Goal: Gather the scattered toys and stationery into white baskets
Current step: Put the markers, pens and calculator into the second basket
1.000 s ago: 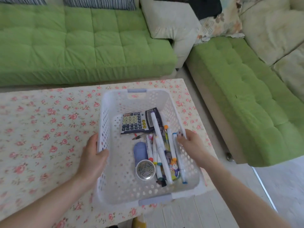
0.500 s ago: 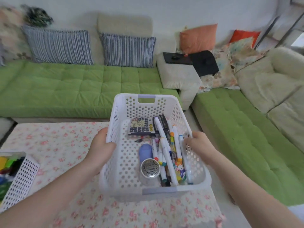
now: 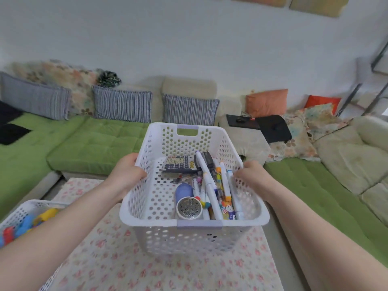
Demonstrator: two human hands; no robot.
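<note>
Both bare forearms reach forward from the lower corners of the view and draw toward each other, wrists roughly straight. The left hand grips the left rim of the white perforated plastic basket. The right hand grips the opposite rim at about the same height, its fingers curled over the edge.

The basket is smooth white perforated plastic with a slight sheen, the markers inside are glossy plastic, the round grille is shiny metal mesh, the tablecloth is matt printed cloth, and the sofa is soft tufted fabric.
</note>
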